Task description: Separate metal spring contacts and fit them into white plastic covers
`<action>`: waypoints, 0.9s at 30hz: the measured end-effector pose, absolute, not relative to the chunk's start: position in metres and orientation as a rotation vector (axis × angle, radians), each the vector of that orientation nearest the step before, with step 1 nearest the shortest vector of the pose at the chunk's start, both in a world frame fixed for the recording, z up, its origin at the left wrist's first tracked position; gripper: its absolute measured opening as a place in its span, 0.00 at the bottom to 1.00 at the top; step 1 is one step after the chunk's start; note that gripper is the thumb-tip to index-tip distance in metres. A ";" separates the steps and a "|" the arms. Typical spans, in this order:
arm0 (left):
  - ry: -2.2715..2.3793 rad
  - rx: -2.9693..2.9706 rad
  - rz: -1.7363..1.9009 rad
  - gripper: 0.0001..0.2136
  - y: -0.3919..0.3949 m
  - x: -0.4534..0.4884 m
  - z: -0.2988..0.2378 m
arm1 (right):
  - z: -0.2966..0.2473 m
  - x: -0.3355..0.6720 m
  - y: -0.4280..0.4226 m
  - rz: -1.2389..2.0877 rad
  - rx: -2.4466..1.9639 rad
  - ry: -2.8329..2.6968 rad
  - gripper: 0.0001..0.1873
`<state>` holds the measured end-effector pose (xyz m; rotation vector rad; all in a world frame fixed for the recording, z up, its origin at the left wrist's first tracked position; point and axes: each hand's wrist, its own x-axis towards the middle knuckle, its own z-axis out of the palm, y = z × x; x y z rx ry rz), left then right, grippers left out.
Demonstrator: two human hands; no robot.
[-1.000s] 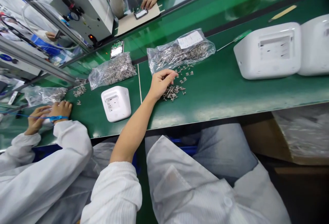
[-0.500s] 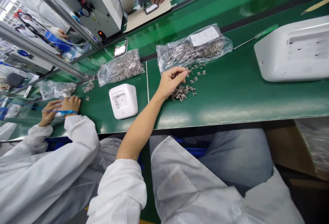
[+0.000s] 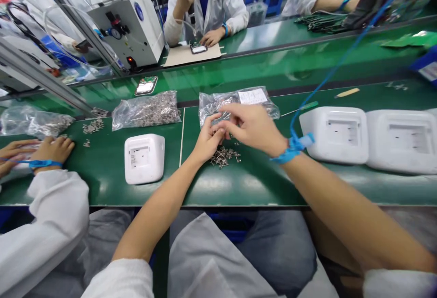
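Observation:
My left hand [image 3: 206, 141] is closed in a pinch at the near side of the pile of small metal parts [image 3: 224, 156], which look like springs or contacts. My right hand [image 3: 254, 127], with a blue corded strap at its wrist, reaches in from the right. Its thumb and fingers are pinched close to my left fingertips. Whatever lies between the right fingers is too small to make out. Just behind both hands lies a clear bag [image 3: 271, 109] of similar metal parts, partly covered by them. A white plastic housing [image 3: 145, 159] sits left of my left hand.
Two more white housings [image 3: 336, 134] stand side by side at the right. A green-handled screwdriver [image 3: 307, 106] lies behind them. Another bag of metal parts [image 3: 146, 110] rests at the back left. A co-worker's hands [image 3: 44, 154] are at the far left; another person [image 3: 208, 11] sits opposite.
My right hand has come into view and met the left over the pile. My left hand has lifted slightly off the parts. The camera has turned right, showing a second housing there.

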<state>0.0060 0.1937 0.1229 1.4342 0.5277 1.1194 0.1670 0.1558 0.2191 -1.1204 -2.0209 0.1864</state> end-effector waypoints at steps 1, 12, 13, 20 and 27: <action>0.546 1.468 1.130 0.27 0.193 0.006 0.122 | 0.211 0.165 0.159 0.203 -1.124 -2.056 0.11; 0.673 1.586 1.250 0.11 0.189 0.004 0.137 | 0.175 0.183 0.161 0.600 -1.150 -1.643 0.07; 0.693 1.606 1.245 0.11 0.190 0.004 0.138 | 0.174 0.185 0.161 0.644 -1.142 -1.592 0.07; 0.763 1.502 1.143 0.05 0.192 0.002 0.140 | 0.171 0.184 0.162 0.884 -1.071 -1.473 0.10; 0.666 1.373 1.127 0.08 0.195 0.001 0.142 | 0.169 0.180 0.157 0.749 -1.050 -1.501 0.04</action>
